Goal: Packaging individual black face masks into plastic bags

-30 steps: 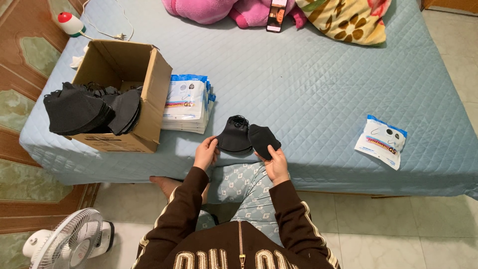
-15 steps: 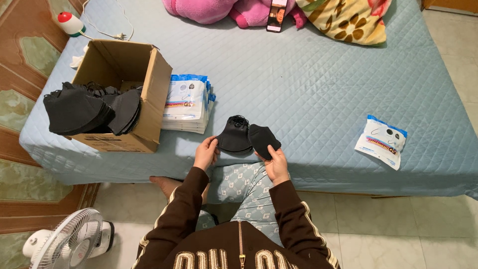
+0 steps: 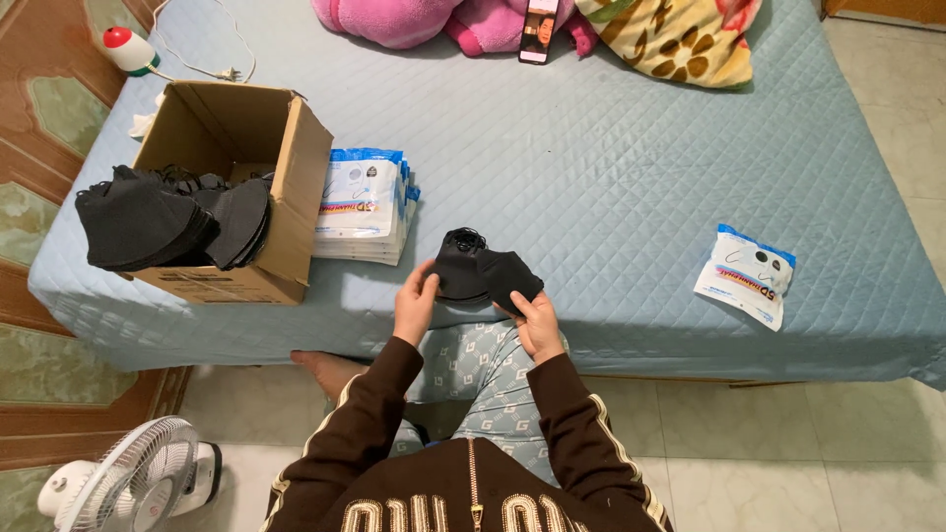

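Observation:
A small stack of black face masks [image 3: 483, 273] rests near the front edge of the light blue quilted bed [image 3: 611, 187]. My left hand [image 3: 415, 303] grips the stack's left side. My right hand [image 3: 537, 320] holds its right lower corner. Left of my hands lies a pile of white and blue mask packets [image 3: 363, 205]. Beside that pile stands an open cardboard box [image 3: 281, 197] with several black masks [image 3: 168, 222] spilling over its near side.
A single white and blue packet [image 3: 746, 274] lies on the bed at the right. Pink plush toys [image 3: 434, 20], a phone [image 3: 539, 30] and a patterned pillow [image 3: 680, 39] lie at the far edge. A white fan [image 3: 133, 488] stands on the floor at lower left.

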